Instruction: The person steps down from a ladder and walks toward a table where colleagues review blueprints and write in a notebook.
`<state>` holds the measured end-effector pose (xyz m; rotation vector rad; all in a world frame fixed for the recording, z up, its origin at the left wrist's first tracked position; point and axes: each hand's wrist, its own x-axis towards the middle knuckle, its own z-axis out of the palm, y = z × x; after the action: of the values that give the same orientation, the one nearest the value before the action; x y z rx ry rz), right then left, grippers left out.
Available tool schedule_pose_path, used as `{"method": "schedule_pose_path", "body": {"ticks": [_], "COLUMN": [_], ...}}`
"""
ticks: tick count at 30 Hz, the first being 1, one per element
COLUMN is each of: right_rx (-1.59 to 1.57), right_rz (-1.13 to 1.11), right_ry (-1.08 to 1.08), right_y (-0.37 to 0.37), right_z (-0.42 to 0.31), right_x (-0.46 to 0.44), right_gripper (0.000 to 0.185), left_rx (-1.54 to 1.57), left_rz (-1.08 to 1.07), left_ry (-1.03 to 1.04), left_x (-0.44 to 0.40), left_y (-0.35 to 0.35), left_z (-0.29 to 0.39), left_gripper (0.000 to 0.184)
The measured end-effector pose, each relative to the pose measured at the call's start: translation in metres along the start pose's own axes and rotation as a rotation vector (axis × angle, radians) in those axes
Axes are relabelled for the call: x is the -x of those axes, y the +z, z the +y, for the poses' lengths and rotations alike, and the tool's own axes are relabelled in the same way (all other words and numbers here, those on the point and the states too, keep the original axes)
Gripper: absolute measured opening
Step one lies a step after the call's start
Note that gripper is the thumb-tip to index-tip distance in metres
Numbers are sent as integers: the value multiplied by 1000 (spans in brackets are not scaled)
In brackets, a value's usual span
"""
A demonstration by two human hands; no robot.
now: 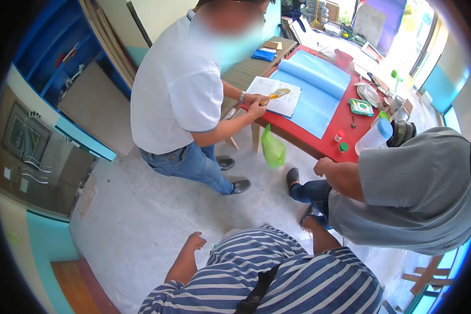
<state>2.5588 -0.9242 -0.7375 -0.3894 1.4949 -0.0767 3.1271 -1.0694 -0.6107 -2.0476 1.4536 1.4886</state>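
My left hand [195, 241] hangs at my side above the grey floor, its fingers loosely apart and nothing visible in it. My right hand [309, 224] hangs low beside my striped shirt [277, 261], close to the leg of the person in grey; its fingers are hard to make out. Across from me, a person in a white shirt [178, 94] holds a paintbrush [273, 97] with a yellow handle over a white paper [273, 88] at the red table's [311, 145] corner. The person in a grey shirt [418, 183] rests a hand [324, 166] by the table edge.
A blue sheet [319, 89], partly rolled, covers much of the table. Nearby are a wipes pack [361, 107], small jars [343, 147] and a white container with a blue lid [384, 127]. A green plastic bag [273, 148] hangs at the table's near side. A bench [246, 70] stands behind.
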Motion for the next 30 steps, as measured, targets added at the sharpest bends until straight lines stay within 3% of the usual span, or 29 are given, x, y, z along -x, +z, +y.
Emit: {"method": "schedule_pose_path", "body": {"ticks": [1,5,8,11,17,23,30], "right_rx": [301,125,493,544,421,583,530], "right_rz": [193,-237,168,369,483,540,669], "right_ry": [-250,-17,-215,-281,-150,-155,-229], "right_y": [15,12,38,69,111,125,135], "right_z": [-9,-45,-71,-102,-161,-163,-148], "right_x": [20,-23,-17,13,58,58,64], "right_gripper": [23,52,40,38,45,46,45], "left_rx": [9,31,77,116,97,60,50], "left_rz": [-2,-9,-27,-38,36,26,-3], "left_ry": [-20,-77,-72,-40,-10,40,38], "left_x": [0,-5,-11,-34,-49,-55,-62], "left_y": [-5,-34,-62,-90,-131,-150,-153], "left_z": [-8,-33,-42,-54,-48,-43,-51], "left_gripper": [61,60,60,61,57,56,57]}}
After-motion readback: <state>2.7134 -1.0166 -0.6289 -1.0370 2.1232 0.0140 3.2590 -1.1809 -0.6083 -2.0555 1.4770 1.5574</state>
